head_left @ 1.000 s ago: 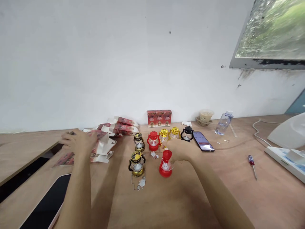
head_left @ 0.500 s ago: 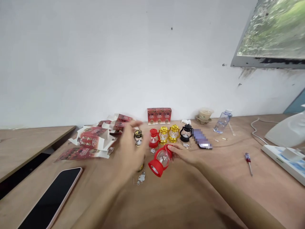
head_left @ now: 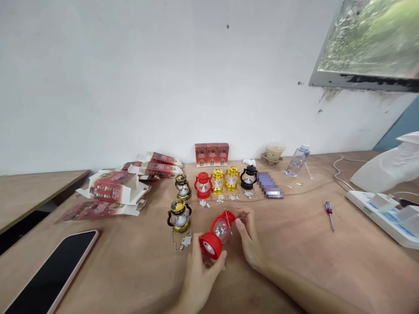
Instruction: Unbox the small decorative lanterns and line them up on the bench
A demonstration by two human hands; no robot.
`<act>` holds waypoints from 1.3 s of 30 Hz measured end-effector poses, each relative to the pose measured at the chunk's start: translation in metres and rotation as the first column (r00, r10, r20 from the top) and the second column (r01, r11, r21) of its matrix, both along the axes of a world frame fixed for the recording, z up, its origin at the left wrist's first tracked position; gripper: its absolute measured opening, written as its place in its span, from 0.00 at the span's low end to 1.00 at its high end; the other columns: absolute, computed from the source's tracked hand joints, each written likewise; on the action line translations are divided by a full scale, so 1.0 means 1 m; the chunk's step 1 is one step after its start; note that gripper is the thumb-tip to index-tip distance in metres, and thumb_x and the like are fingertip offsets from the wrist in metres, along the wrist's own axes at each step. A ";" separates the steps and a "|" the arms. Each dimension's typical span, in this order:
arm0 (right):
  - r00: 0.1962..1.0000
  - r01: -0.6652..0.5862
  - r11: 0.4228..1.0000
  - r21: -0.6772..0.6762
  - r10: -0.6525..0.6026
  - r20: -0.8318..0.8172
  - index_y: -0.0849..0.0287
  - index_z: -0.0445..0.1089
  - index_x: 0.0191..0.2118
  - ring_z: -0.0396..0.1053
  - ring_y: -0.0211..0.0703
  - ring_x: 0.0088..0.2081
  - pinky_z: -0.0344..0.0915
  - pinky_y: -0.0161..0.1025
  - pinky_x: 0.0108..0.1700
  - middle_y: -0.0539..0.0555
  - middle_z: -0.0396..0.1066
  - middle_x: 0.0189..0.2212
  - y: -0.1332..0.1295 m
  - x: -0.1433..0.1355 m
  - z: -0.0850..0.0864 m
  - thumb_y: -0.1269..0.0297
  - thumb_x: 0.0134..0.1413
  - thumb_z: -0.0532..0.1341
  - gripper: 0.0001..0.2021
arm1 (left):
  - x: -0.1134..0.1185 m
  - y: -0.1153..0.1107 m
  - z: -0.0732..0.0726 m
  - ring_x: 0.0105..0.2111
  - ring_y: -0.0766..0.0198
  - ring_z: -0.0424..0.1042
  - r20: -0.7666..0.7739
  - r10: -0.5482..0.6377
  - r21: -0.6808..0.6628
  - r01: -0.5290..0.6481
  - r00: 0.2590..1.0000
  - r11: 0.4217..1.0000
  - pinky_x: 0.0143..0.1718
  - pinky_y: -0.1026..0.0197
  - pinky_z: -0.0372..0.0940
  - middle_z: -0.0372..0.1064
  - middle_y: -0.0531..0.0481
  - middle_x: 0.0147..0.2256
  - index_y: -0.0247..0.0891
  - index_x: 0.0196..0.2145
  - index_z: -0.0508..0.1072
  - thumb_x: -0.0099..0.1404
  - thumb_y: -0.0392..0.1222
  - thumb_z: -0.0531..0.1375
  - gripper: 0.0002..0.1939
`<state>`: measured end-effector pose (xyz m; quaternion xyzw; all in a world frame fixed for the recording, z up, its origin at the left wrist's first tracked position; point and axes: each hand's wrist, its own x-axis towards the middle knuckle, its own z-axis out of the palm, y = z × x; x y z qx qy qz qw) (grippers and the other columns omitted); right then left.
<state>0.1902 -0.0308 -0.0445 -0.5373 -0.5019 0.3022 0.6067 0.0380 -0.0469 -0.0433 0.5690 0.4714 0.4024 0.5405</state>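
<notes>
A red lantern [head_left: 221, 229] lies tilted in the air, its base turned toward me. My left hand [head_left: 201, 274] grips that base between thumb and fingers. At the lantern's top, my right hand [head_left: 250, 240] has thumb and fingertips curled close beside the red cap and a thin wire; whether they pinch the wire is too small to tell. Two black-and-gold lanterns, one nearer [head_left: 180, 216] and one farther [head_left: 182, 187], stand left of the hands. Behind are another red lantern [head_left: 203, 185], two gold lanterns [head_left: 232, 179] and a black lantern [head_left: 248, 177].
Opened red boxes [head_left: 111, 187] and a phone [head_left: 54, 274] lie at left. Three red boxes [head_left: 212, 155] stand by the wall. A bottle [head_left: 297, 160], cup [head_left: 274, 152], screwdriver [head_left: 329, 214] and power strip [head_left: 382, 216] are at right. Small metal pieces lie before the lanterns.
My left hand has come in from the left and taken hold of the red lantern's base. The lantern is lower in view, and my right hand's fingers have shifted off its top toward the right.
</notes>
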 end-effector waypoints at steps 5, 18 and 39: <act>0.952 -0.132 0.990 0.050 0.112 0.286 0.55 0.60 0.34 0.59 0.45 0.44 0.58 0.45 0.50 0.53 0.56 0.39 -0.016 -0.005 0.005 0.55 0.55 0.55 0.10 | -0.002 0.001 0.001 0.28 0.62 0.72 0.025 0.003 -0.005 -0.003 1.000 1.000 0.30 0.59 0.69 0.68 0.51 0.32 0.41 0.39 0.55 0.56 0.53 0.61 0.22; 1.000 0.007 0.985 -0.175 -0.011 -0.021 0.56 0.56 0.24 0.54 0.39 0.25 0.54 0.36 0.29 0.46 0.55 0.20 0.015 0.020 0.000 0.42 0.57 0.49 0.22 | -0.005 -0.002 0.002 0.22 0.61 0.69 0.211 0.014 -0.180 0.025 0.977 0.983 0.27 0.59 0.65 0.66 0.55 0.19 0.38 0.50 0.54 0.51 0.68 0.56 0.38; 0.917 -0.379 0.913 -0.153 0.349 -0.192 0.57 0.56 0.26 0.48 0.34 0.24 0.49 0.32 0.26 0.45 0.52 0.22 0.014 0.018 -0.004 0.37 0.52 0.51 0.24 | 0.000 0.011 -0.001 0.11 0.70 0.59 0.214 0.108 -0.224 -0.058 0.971 0.973 0.11 0.69 0.53 0.61 0.59 0.12 0.39 0.28 0.59 0.42 0.74 0.57 0.34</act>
